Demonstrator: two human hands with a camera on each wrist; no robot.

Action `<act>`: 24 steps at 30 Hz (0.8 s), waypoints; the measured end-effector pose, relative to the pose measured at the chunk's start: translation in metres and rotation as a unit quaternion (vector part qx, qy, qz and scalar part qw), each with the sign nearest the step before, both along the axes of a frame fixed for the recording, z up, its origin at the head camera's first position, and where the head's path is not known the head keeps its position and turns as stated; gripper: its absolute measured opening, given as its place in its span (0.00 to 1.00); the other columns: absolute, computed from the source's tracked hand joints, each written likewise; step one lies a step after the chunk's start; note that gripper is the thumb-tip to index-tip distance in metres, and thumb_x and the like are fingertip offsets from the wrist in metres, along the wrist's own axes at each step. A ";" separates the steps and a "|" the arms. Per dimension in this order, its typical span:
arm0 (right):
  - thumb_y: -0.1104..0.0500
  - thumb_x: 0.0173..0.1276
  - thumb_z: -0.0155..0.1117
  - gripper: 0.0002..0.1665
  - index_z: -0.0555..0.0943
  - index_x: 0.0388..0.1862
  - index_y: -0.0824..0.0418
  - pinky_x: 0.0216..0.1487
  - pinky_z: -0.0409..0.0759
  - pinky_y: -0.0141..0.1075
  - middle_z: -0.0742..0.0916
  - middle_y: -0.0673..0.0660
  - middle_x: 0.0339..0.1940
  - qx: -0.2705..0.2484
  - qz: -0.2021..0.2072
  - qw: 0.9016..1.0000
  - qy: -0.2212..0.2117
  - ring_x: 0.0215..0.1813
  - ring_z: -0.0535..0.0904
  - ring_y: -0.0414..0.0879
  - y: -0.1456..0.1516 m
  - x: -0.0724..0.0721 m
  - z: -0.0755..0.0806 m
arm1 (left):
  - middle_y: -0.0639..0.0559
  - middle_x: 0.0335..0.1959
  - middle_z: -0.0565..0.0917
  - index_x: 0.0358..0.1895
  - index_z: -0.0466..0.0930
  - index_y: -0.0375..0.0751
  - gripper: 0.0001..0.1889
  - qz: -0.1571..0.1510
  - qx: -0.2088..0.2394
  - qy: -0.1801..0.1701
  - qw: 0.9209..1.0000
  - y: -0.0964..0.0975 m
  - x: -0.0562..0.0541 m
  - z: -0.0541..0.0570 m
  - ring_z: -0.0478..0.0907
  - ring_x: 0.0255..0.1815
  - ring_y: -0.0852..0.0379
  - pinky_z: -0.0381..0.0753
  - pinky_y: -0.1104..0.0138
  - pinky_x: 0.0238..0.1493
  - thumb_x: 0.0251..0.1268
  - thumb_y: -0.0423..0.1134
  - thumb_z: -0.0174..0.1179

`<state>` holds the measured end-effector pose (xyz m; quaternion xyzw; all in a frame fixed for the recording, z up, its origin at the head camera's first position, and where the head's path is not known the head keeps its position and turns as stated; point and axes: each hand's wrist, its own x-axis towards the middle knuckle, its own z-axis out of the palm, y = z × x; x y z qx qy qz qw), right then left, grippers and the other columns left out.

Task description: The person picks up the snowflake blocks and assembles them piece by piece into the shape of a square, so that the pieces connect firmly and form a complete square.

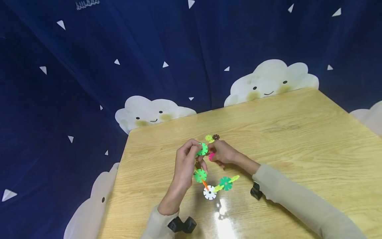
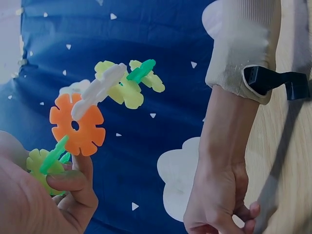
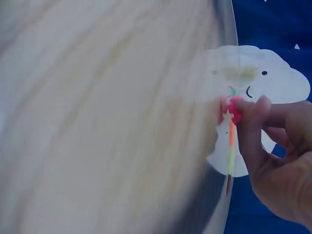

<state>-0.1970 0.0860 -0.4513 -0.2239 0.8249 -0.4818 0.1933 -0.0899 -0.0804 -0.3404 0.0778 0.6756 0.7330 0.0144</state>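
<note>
A chain of linked, notched plastic discs hangs from my left hand, whose fingers pinch it near a light green disc. Below follow another green disc, an orange disc seen face-on in the left wrist view, a white disc, yellow discs and a darker green disc. My right hand pinches a pink disc between thumb and fingers, close to the left hand. Whether the pink disc touches the chain, I cannot tell.
On the wooden table, just beyond the hands, lie a yellow disc and a brown disc. A dark blue curtain with white cloud shapes borders the table's back and left edges.
</note>
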 end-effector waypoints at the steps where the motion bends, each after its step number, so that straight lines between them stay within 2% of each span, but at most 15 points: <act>1: 0.74 0.67 0.68 0.08 0.85 0.43 0.67 0.12 0.78 0.37 0.81 0.62 0.17 -0.003 0.006 1.000 -0.006 0.10 0.73 0.44 0.002 0.000 0.001 | 0.51 0.19 0.69 0.34 0.74 0.34 0.09 0.000 -0.001 0.003 1.000 0.000 0.000 0.000 0.74 0.08 0.57 0.75 0.68 0.13 0.73 0.33 0.47; 9: 0.70 0.71 0.67 0.05 0.87 0.44 0.68 0.13 0.78 0.37 0.83 0.65 0.22 -0.037 0.086 0.994 -0.064 0.13 0.74 0.43 0.026 0.001 0.011 | 0.52 0.18 0.68 0.34 0.74 0.35 0.09 0.002 -0.010 0.006 1.000 0.002 -0.002 0.001 0.75 0.09 0.58 0.77 0.67 0.15 0.73 0.33 0.47; 12: 0.67 0.72 0.67 0.06 0.86 0.44 0.69 0.14 0.76 0.37 0.82 0.67 0.25 -0.055 0.097 0.991 -0.074 0.15 0.73 0.44 0.033 0.005 0.017 | 0.52 0.19 0.68 0.35 0.74 0.35 0.09 0.002 -0.012 0.002 1.000 0.002 -0.002 0.001 0.75 0.09 0.57 0.78 0.66 0.14 0.73 0.33 0.47; 17: 0.63 0.72 0.69 0.09 0.86 0.48 0.66 0.14 0.75 0.38 0.80 0.74 0.28 -0.094 0.067 0.991 -0.074 0.15 0.72 0.45 0.045 0.011 0.027 | 0.51 0.20 0.69 0.35 0.75 0.36 0.09 -0.002 -0.013 -0.003 1.000 0.002 -0.001 0.002 0.75 0.08 0.57 0.76 0.66 0.12 0.74 0.34 0.47; 20: 0.60 0.72 0.70 0.09 0.87 0.48 0.61 0.15 0.75 0.38 0.80 0.74 0.29 -0.113 0.040 0.991 -0.067 0.14 0.72 0.45 0.051 0.016 0.035 | 0.51 0.20 0.69 0.36 0.75 0.36 0.09 -0.002 -0.011 -0.005 1.000 0.003 -0.001 0.002 0.75 0.09 0.57 0.75 0.67 0.12 0.74 0.35 0.48; 24: 0.59 0.72 0.71 0.08 0.86 0.48 0.58 0.14 0.77 0.38 0.83 0.72 0.37 -0.142 0.014 0.989 -0.048 0.14 0.72 0.45 0.055 0.024 0.045 | 0.51 0.19 0.69 0.36 0.74 0.36 0.09 -0.002 -0.016 -0.007 1.000 0.003 -0.001 0.001 0.76 0.09 0.57 0.75 0.68 0.14 0.75 0.35 0.47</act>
